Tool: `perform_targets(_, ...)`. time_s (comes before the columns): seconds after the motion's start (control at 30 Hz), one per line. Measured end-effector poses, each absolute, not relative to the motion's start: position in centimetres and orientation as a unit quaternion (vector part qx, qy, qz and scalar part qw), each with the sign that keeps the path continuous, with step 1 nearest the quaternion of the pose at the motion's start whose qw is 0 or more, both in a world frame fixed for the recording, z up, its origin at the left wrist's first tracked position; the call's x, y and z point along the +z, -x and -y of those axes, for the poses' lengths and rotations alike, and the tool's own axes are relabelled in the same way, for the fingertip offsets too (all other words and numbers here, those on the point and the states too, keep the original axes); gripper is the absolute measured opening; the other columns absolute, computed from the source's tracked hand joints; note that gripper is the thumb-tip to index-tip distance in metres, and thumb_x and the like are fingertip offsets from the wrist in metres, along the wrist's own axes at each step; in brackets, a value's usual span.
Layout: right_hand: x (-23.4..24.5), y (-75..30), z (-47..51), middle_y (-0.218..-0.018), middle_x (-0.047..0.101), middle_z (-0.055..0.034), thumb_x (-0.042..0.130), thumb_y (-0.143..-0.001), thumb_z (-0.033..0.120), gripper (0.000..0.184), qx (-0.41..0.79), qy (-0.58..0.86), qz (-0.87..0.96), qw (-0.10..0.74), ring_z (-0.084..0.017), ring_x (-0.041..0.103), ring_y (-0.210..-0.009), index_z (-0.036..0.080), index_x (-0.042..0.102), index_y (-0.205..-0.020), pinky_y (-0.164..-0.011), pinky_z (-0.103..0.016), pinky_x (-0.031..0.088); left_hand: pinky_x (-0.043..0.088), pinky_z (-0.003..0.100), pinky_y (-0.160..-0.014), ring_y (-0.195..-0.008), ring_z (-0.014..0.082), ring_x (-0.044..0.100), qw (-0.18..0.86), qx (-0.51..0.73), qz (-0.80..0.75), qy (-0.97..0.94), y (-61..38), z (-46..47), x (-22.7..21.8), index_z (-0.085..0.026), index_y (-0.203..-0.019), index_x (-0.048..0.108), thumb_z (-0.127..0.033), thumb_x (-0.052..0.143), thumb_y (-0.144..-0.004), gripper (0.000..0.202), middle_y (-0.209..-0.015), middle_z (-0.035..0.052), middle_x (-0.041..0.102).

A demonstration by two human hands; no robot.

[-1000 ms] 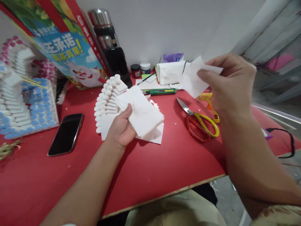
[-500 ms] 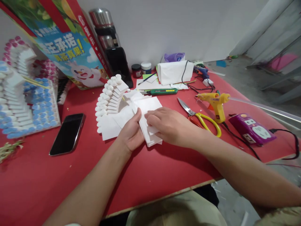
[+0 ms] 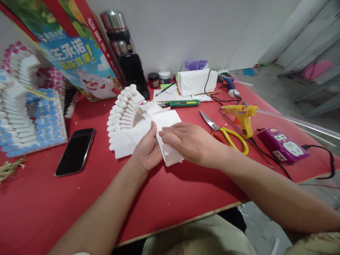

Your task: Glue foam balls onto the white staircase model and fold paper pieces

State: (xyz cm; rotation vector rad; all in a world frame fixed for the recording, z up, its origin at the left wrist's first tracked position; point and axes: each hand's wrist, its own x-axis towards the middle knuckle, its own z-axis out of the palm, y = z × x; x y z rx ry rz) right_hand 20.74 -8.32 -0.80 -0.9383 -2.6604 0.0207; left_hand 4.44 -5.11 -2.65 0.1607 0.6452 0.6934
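A stack of folded white paper [image 3: 170, 118] rests in my left hand [image 3: 148, 150], the thumb along its left edge and the other fingers beneath it. My right hand [image 3: 193, 143] lies flat across the top of the stack, fingers stretched out together and pointing left. Just left of the stack stands a curved white folded-paper piece [image 3: 129, 113] edged with round white tips. Loose white paper [image 3: 124, 140] lies at its foot, partly hidden by my left hand.
Scissors [image 3: 223, 131], a yellow glue gun [image 3: 241, 115] and a purple power strip [image 3: 284, 145] lie right. A green utility knife [image 3: 184, 103] and jars [image 3: 164, 76] are behind. On the left are a phone [image 3: 75, 152], a blue-and-white paper model [image 3: 47, 120] and a printed box [image 3: 77, 53].
My right hand's fingers have gone from curled at a small folded flap to stretched flat over the stack. My left hand keeps its hold in nearly the same place.
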Motion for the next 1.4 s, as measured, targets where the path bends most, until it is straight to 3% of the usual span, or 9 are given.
perform_targets(0.3, -1.1, -20.9, 8.4, -0.107, 0.073, -0.0179, 0.047, -0.102, 0.016, 0.012, 0.035, 0.299, 0.936, 0.183, -0.028, 0.067, -0.098, 0.015, 0.059, -0.100, -0.089, -0.042, 0.049, 0.055, 0.050, -0.104, -0.112, 0.0332, 0.073, 0.893, 0.325, -0.296, -0.097, -4.4, 5.3, -2.4, -0.004, -0.144, 0.053, -0.049, 0.031, -0.109, 0.062, -0.116, 0.0213, 0.075)
perform_targets(0.43, -0.8, -21.5, 8.3, -0.093, 0.075, -0.0106, 0.062, -0.098, 0.041, 0.024, 0.143, 0.300, 0.899, 0.285, -0.023, 0.069, -0.085, 0.018, 0.064, -0.094, -0.080, -0.036, 0.051, 0.057, 0.048, -0.103, -0.107, 0.0316, 0.076, 0.888, 0.300, -0.332, -0.102, -4.5, 5.5, -2.7, -0.003, -0.144, 0.054, -0.031, 0.038, -0.108, 0.048, -0.114, 0.0205, 0.076)
perform_targets(0.57, -0.5, -22.0, 5.4, -0.107, 0.077, -0.0118, 0.055, -0.102, 0.031, 0.021, 0.098, 0.440, 0.801, 0.394, -0.024, 0.070, -0.095, 0.018, 0.069, -0.094, -0.086, -0.037, 0.051, 0.055, 0.043, -0.107, -0.106, 0.0284, 0.076, 0.860, 0.326, -0.371, -0.126, -4.7, 5.6, -3.4, -0.003, -0.144, 0.054, -0.021, 0.050, -0.104, 0.045, -0.114, 0.0194, 0.078)
perform_targets(0.67, -1.2, -21.5, 2.0, -0.148, 0.060, -0.0185, 0.053, -0.094, 0.011, 0.021, 0.032, 0.469, 0.840, 0.270, -0.036, 0.052, -0.138, 0.015, 0.074, -0.089, -0.103, -0.050, 0.044, 0.051, 0.044, -0.112, -0.110, 0.0295, 0.075, 0.858, 0.325, -0.378, -0.127, -4.8, 5.6, -3.7, -0.001, -0.144, 0.053, -0.021, 0.053, -0.103, 0.046, -0.118, 0.0210, 0.077)
perform_targets(0.77, -2.3, -20.3, -0.5, -0.153, 0.056, -0.0164, 0.054, -0.089, 0.004, 0.026, 0.033, 0.447, 0.878, 0.167, -0.039, 0.034, -0.152, 0.014, 0.076, -0.098, -0.111, -0.062, 0.034, 0.050, 0.046, -0.113, -0.112, 0.0301, 0.075, 0.863, 0.322, -0.370, -0.122, -4.8, 5.7, -3.7, -0.003, -0.146, 0.052, -0.022, 0.051, -0.104, 0.047, -0.120, 0.0210, 0.076)
perform_targets(0.87, -2.2, -19.6, -1.4, -0.138, 0.066, -0.0191, 0.050, -0.088, 0.001, 0.031, 0.059, 0.464, 0.865, 0.181, -0.036, 0.052, -0.139, 0.012, 0.073, -0.105, -0.108, -0.059, 0.039, 0.050, 0.045, -0.114, -0.112, 0.0293, 0.075, 0.861, 0.321, -0.377, -0.114, -4.8, 5.7, -3.6, -0.002, -0.145, 0.054, -0.022, 0.051, -0.104, 0.045, -0.120, 0.0207, 0.077)
perform_targets(1.03, 0.0, -21.1, 0.4, -0.109, 0.071, -0.0115, 0.055, -0.085, 0.006, 0.021, 0.113, 0.511, 0.706, 0.477, -0.025, 0.067, -0.104, 0.017, 0.070, -0.095, -0.097, -0.046, 0.054, 0.048, 0.045, -0.116, -0.118, 0.0309, 0.072, 0.863, 0.311, -0.382, -0.116, -4.8, 5.8, -3.6, -0.001, -0.141, 0.057, -0.026, 0.052, -0.104, 0.045, -0.122, 0.0228, 0.075)
perform_targets(1.13, 0.1, -21.9, 2.7, -0.093, 0.068, -0.0030, 0.067, -0.079, 0.013, 0.016, 0.299, 0.496, 0.573, 0.580, -0.020, 0.068, -0.086, 0.021, 0.067, -0.093, -0.083, -0.043, 0.064, 0.046, 0.046, -0.118, -0.118, 0.0299, 0.072, 0.859, 0.337, -0.366, -0.119, -4.9, 5.8, -3.4, -0.003, -0.144, 0.055, -0.028, 0.050, -0.105, 0.047, -0.122, 0.0212, 0.076)
perform_targets(1.4, -1.4, -23.6, 5.2, -0.072, 0.069, -0.0025, 0.086, -0.074, 0.030, 0.024, 0.540, 0.519, 0.428, 0.506, -0.014, 0.068, -0.055, 0.017, 0.066, -0.078, -0.050, -0.028, 0.063, 0.045, 0.053, -0.117, -0.129, 0.0343, 0.065, 0.841, 0.407, -0.327, -0.139, -4.9, 5.5, -2.9, -0.004, -0.151, 0.048, -0.033, 0.042, -0.107, 0.053, -0.131, 0.0213, 0.072)
